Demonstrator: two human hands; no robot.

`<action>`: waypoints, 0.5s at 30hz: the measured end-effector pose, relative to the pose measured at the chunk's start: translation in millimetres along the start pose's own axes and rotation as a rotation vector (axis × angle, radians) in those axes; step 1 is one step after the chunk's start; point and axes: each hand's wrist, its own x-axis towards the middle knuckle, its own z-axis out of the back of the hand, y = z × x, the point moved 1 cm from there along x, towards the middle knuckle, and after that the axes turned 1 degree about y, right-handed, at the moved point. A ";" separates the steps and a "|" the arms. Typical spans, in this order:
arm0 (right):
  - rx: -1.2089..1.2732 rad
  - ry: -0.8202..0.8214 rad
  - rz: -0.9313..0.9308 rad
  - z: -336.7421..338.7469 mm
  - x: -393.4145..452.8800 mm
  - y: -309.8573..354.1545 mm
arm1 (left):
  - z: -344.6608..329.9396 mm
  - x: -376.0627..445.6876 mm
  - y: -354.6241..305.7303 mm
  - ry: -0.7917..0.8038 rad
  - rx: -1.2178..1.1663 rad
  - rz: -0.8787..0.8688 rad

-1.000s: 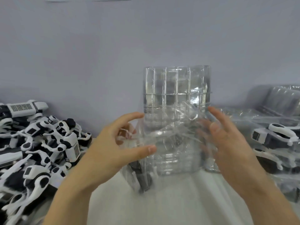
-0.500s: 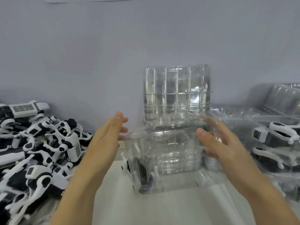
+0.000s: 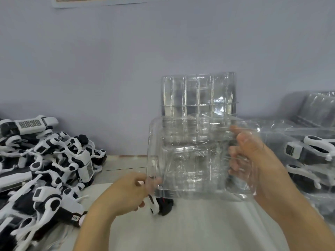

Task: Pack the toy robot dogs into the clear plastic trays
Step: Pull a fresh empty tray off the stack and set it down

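Observation:
I hold a clear plastic tray (image 3: 190,160) up in front of me, above the white table. My right hand (image 3: 253,160) grips its right side, fingers curled behind the plastic. My left hand (image 3: 130,192) pinches its lower left corner. Below that corner a black-and-white toy robot dog (image 3: 161,203) shows, partly hidden by the tray; I cannot tell whether it lies inside the tray or on the table. A stack of empty clear trays (image 3: 198,95) stands upright behind, against the wall.
A big heap of black-and-white toy robot dogs (image 3: 41,169) fills the left of the table. Packed clear trays with dogs (image 3: 308,153) lie stacked at the right. The white table (image 3: 190,232) runs under my forearms; a pale wall stands close behind.
The tray has been raised and turned more upright, facing me. My left hand dropped from its upper left side to its lower left corner. My right hand closed round the right side.

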 end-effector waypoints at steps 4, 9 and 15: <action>0.002 -0.024 -0.039 -2.2 1.9 -0.8 | -16.3 5.2 -0.1 0.107 0.112 -0.045; 0.066 -0.006 -0.113 -4.0 0.5 0.3 | -14.5 9.5 6.9 0.008 0.098 0.005; 0.090 0.148 -0.270 -5.0 -2.0 -2.8 | 3.3 10.3 10.2 -0.255 0.192 -0.056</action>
